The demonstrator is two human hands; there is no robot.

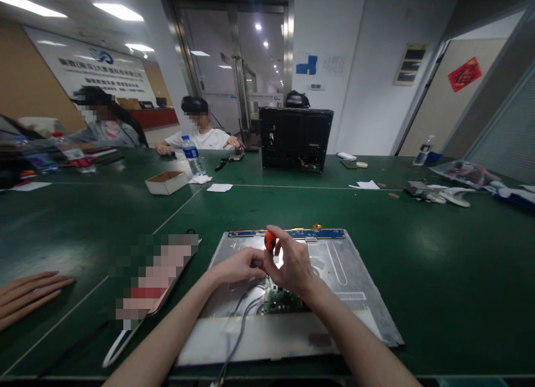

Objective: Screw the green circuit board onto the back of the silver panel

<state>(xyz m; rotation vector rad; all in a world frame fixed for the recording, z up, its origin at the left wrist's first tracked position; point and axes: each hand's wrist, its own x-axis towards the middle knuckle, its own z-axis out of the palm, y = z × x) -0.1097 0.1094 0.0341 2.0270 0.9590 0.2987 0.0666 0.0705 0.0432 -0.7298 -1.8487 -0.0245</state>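
Note:
My right hand (pixel 292 264) grips the orange and black handle of a screwdriver (pixel 270 241), held upright over the middle of a metal display panel (pixel 355 272). Close against it, my left hand (pixel 244 264) has its fingers curled together near the lower part of the screwdriver; what they pinch is hidden. Below my hands a green circuit board (pixel 282 302) lies on the panel, partly covered by my right hand. Dark cables (pixel 243 325) run from the board toward the near edge. Along the panel's far edge is a blue circuit strip (pixel 330 234).
Left of the panel lies a pixelated phone-like object (pixel 154 281) with a white strap. Another person's hand (pixel 33 295) rests at the far left. Across the green table (pixel 438 275) stand a black monitor housing (pixel 296 139), a small box (pixel 166 183) and a water bottle (pixel 192 154). Two people sit beyond.

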